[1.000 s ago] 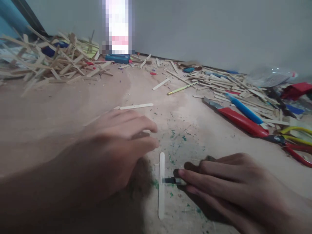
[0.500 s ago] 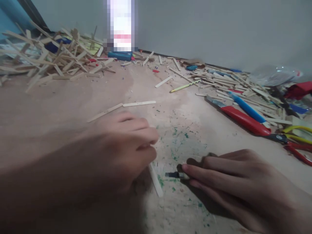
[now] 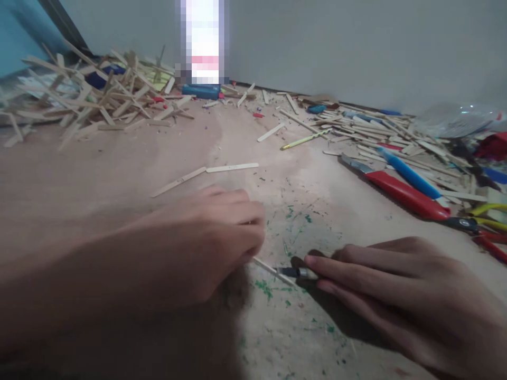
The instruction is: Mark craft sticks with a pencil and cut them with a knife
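My left hand (image 3: 222, 237) is closed on a thin wooden craft stick (image 3: 273, 271), whose narrow edge faces up as it sticks out to the lower right. In my closed right hand (image 3: 380, 285) is a small craft knife (image 3: 301, 273) with a short dark, flat blade and a metal collar; its handle is mostly hidden by the fingers. The blade tip meets or overlaps the stick; whether it presses in I cannot tell. Behind my left hand lie two craft sticks, a pale one (image 3: 233, 168) and a tan one (image 3: 180, 182), nearly end to end.
A heap of craft sticks (image 3: 106, 100) rises at the back left; more sticks lie at the back right. A red utility knife (image 3: 407, 195), a blue pen-like tool (image 3: 410, 171) and scissors (image 3: 483, 227) lie at right. Green shavings (image 3: 265, 287) dot the table.
My left hand has turned the craft stick from its flat face onto its edge and swung its end to the right. The knife blade now meets it. The view has shifted slightly left.
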A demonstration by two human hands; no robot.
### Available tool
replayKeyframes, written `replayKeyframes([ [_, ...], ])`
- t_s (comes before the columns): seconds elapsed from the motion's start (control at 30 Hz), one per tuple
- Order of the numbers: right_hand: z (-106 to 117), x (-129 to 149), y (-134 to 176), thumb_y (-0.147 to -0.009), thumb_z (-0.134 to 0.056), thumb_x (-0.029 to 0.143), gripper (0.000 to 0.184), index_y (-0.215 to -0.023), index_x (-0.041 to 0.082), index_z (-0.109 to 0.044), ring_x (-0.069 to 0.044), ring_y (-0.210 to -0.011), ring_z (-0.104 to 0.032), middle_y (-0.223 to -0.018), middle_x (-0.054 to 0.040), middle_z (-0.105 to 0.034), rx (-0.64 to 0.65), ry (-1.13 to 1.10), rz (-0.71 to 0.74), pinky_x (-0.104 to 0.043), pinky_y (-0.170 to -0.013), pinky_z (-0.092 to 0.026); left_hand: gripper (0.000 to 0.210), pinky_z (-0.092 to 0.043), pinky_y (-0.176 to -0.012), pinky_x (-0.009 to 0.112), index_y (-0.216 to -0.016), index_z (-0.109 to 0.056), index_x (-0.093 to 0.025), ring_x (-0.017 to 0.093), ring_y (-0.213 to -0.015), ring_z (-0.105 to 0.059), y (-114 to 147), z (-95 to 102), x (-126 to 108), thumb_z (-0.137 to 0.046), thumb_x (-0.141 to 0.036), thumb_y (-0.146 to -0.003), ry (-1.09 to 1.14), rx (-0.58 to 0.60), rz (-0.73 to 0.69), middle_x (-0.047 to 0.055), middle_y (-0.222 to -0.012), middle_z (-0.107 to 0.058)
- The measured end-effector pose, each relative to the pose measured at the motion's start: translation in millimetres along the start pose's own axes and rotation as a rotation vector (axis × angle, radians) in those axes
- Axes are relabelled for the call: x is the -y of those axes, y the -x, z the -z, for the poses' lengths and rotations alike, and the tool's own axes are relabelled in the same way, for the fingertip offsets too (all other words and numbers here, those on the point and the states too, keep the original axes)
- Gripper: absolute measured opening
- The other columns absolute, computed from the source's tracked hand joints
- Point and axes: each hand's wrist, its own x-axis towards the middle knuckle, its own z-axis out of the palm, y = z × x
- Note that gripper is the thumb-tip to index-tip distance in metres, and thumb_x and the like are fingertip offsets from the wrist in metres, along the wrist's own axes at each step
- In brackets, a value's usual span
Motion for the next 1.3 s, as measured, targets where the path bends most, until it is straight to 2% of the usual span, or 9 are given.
replayKeyframes([
  [0.17,2.2,1.0,4.5,-0.117,-0.049,0.024,0.023,-0.131,0.031,-0.067,-0.015,-0.057,-0.069,-0.073,0.001,-0.07,-0.134,-0.03,-0.111,-0.031,-0.047,-0.046,0.023,-0.041,-0.079,0.03,-0.088,-0.069,-0.021,0.016,-0.082,-0.061,-2.1,8.2,0.0,-0.056,-0.017,-0.107,0.018,-0.169,0.16,-0.002,-0.086,-0.07],
  [0.33,-0.3,-3.0,14.2,-0.112,-0.058,0.024,0.031,-0.136,0.038,-0.07,-0.018,-0.063,-0.076,-0.084,-0.001,-0.08,-0.205,-0.009,-0.198,-0.031,-0.044,-0.049,0.018,-0.041,-0.072,0.024,-0.091,-0.073,-0.025,0.009,-0.072,-0.062,-2.4,22.1,-7.3,-0.065,-0.024,-0.107,0.094,-0.259,0.324,-0.009,-0.085,-0.074],
  [0.47,0.3,-4.6,13.5,-0.108,-0.065,0.031,0.026,-0.13,0.037,-0.077,-0.017,-0.056,-0.072,-0.081,-0.0009,-0.079,-0.234,0.012,-0.247,-0.029,-0.042,-0.05,0.02,-0.045,-0.074,0.021,-0.087,-0.076,-0.025,0.009,-0.075,-0.067,-0.2,14.5,-6.2,-0.067,-0.022,-0.104,0.206,-0.237,0.267,-0.009,-0.084,-0.078],
  [0.6,0.9,-3.1,8.3,-0.104,-0.071,0.052,0.031,-0.128,0.036,-0.083,-0.027,-0.066,-0.076,-0.078,-0.006,-0.078,-0.121,0.084,-0.162,-0.035,-0.046,-0.055,0.022,-0.049,-0.071,0.019,-0.085,-0.076,-0.026,0.008,-0.075,-0.07,2.5,-2.1,-5.5,-0.066,-0.014,-0.1,0.393,-0.117,0.206,-0.01,-0.083,-0.078],
  [0.73,0.3,0.8,5.8,-0.101,-0.072,0.06,0.035,-0.124,0.036,-0.085,-0.03,-0.075,-0.079,-0.079,-0.0079,-0.078,-0.021,0.101,-0.112,-0.036,-0.05,-0.058,0.024,-0.048,-0.073,0.024,-0.086,-0.074,-0.023,0.012,-0.082,-0.068,2.1,-8.1,-9.9,-0.061,-0.011,-0.101,0.366,-0.034,0.158,-0.004,-0.09,-0.076],
  [0.87,2.5,3.5,7.0,-0.105,-0.07,0.052,0.029,-0.123,0.035,-0.085,-0.029,-0.075,-0.079,-0.082,-0.0077,-0.08,0.019,0.045,-0.124,-0.035,-0.051,-0.058,0.027,-0.044,-0.075,0.027,-0.082,-0.074,-0.023,0.014,-0.084,-0.064,1.1,-2.4,-10.4,-0.061,-0.012,-0.103,0.228,-0.034,0.11,-0.003,-0.086,-0.07],
  [1.03,7.1,5.5,3.4,-0.116,-0.051,0.027,0.028,-0.124,0.028,-0.078,-0.02,-0.071,-0.078,-0.084,-0.004,-0.081,0.039,-0.122,-0.132,-0.03,-0.052,-0.056,0.022,-0.045,-0.074,0.028,-0.081,-0.075,-0.023,0.013,-0.079,-0.065,4.2,-3.2,-10.8,-0.069,-0.007,-0.096,0.186,0.02,0.059,-0.005,-0.08,-0.07],
  [1.17,8.2,5.5,3.2,-0.115,-0.055,0.023,0.023,-0.121,0.026,-0.076,-0.017,-0.068,-0.077,-0.083,-0.0012,-0.079,0.073,-0.143,-0.107,-0.029,-0.055,-0.057,0.011,-0.046,-0.064,0.027,-0.089,-0.076,-0.026,0.009,-0.071,-0.068,6.8,-4.8,-16.9,-0.077,-0.019,-0.097,0.288,0.008,0.065,-0.009,-0.081,-0.074],
  [1.3,7.6,4.1,6.4,-0.112,-0.058,0.021,0.023,-0.125,0.028,-0.076,-0.019,-0.074,-0.08,-0.093,-0.0029,-0.083,0.074,-0.155,-0.137,-0.032,-0.055,-0.057,0.011,-0.051,-0.074,0.029,-0.092,-0.077,-0.028,0.012,-0.083,-0.071,6.6,0.3,-17.0,-0.076,-0.018,-0.097,0.209,-0.069,0.077,-0.008,-0.091,-0.076],
])
